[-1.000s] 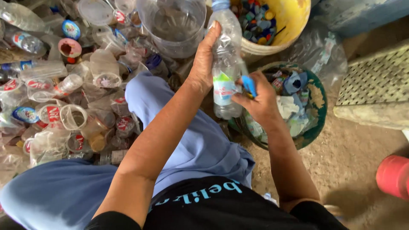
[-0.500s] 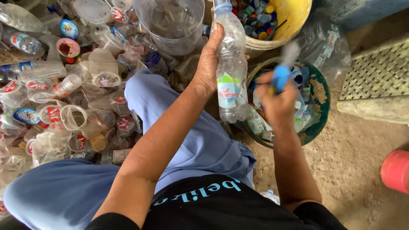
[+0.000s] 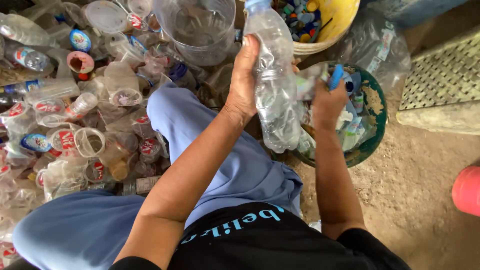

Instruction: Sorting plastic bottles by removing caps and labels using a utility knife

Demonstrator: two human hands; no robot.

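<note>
My left hand [image 3: 246,80] grips a clear plastic bottle [image 3: 274,75] with a blue cap, held upright above my knee. The bottle's wrap label is off its body. My right hand [image 3: 327,97] is just right of the bottle, over the green basin [image 3: 376,131], and holds a small blue-handled tool [image 3: 336,76] together with a blurred strip of torn label [image 3: 306,82]. The basin holds several torn labels and plastic scraps.
A heap of clear plastic cups and bottles [image 3: 75,110] lies at left. A large clear jug [image 3: 200,27] stands ahead. A yellow bucket [image 3: 340,20] holds coloured caps. A metal grate [image 3: 445,75] and a pink object [image 3: 467,190] are at right on dirt ground.
The label that wrapped the bottle's lower half has come off. My right hand with the blue tool moved up and right, away from the bottle, over the basin.
</note>
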